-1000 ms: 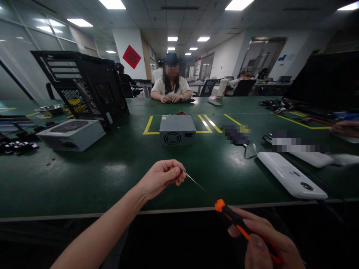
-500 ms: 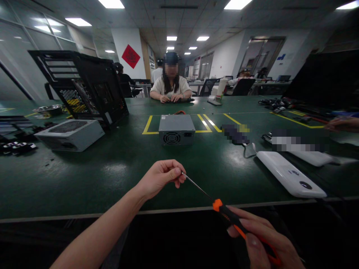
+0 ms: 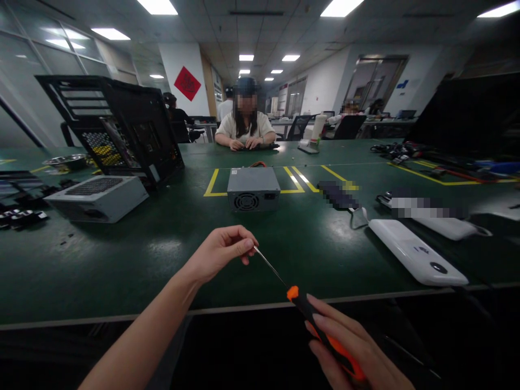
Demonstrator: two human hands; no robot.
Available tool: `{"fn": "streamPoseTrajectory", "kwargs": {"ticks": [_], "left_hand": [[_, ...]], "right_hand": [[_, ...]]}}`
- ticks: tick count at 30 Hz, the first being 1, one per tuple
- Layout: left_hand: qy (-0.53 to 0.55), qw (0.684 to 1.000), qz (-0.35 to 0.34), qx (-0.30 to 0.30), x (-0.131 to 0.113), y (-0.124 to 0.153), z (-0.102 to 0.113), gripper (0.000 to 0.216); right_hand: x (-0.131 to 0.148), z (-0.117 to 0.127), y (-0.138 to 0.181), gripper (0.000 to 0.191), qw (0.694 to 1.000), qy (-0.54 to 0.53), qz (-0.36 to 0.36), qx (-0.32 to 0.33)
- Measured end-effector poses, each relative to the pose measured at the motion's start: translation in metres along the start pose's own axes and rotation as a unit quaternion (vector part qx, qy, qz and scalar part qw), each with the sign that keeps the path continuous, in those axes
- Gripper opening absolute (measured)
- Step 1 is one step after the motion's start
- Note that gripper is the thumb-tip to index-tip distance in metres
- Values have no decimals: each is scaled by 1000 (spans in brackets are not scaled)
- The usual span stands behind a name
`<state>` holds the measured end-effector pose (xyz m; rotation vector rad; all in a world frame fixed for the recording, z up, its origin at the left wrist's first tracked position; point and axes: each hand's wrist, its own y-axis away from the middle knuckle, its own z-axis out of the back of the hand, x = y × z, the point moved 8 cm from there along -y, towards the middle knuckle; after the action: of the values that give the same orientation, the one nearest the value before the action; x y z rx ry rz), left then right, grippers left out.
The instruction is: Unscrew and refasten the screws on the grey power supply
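My right hand is wrapped round the orange and black handle of a screwdriver. The thin metal shaft points up and left, away from me. At its tip, the thumb and forefinger of my left hand are pinched together. Anything between those fingertips is too small or hidden to make out. Beyond my left hand, a grey computer power supply stands on the green table, its round fan grille and socket facing me. Both hands are above the table's near edge, apart from the power supply.
A second power supply lies at left, before an open black computer case. A metal bowl stands behind. At right are a white device and bundled cables. Across the table sits a person.
My right hand and the screwdriver have shifted left, and the shaft slopes more steeply. My left hand has moved slightly left and up, still at the tip. A hand at the far right has left view.
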<state>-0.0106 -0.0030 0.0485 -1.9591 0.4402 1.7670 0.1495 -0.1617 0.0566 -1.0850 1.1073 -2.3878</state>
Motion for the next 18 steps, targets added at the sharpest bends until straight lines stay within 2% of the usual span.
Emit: {"fn": "streamPoseTrajectory", "kwargs": {"ticks": [4,9,13,18], "left_hand": [[74,996,32,-26,9,-1,5,20],[87,994,52,-40,13,-2,9,19],[75,994,62,-48,13,-2,11,19],[97,993,53,-42,12,-2,12,21]], "right_hand": [[0,-18,0,32,998,-9,30,47],[-12,-34,1,33,996,-46,-17,78],[-18,-37,1,31,993,-70,-48,85],[-21,-34,1,30,993,-59,-53,81]]}}
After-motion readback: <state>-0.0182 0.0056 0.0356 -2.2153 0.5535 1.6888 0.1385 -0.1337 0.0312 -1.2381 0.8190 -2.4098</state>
